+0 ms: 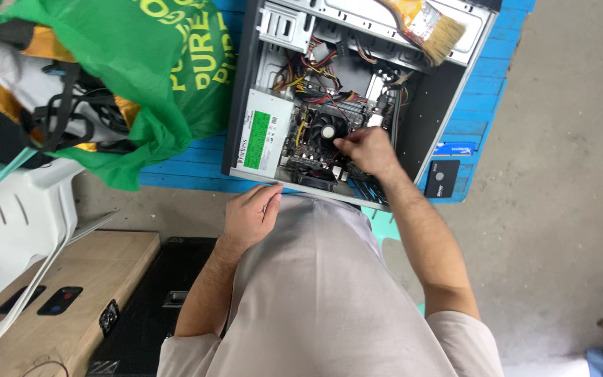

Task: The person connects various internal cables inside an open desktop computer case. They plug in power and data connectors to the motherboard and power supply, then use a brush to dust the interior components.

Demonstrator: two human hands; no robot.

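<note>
An open computer case lies on its side on a blue wooden table. My right hand reaches inside it, fingers pinched next to the black round cooler fan on the motherboard; what the fingers hold is hidden. My left hand rests at the case's near edge, fingers loosely curled, holding nothing that I can see. A grey power supply with a green label fills the case's left side. Coloured cables run above the fan.
A wide paint brush lies on the case's top frame. A green bag with clothing and straps sits at the left. A small black drive lies on the table's right corner. White plastic chair, wooden board and black box stand below left.
</note>
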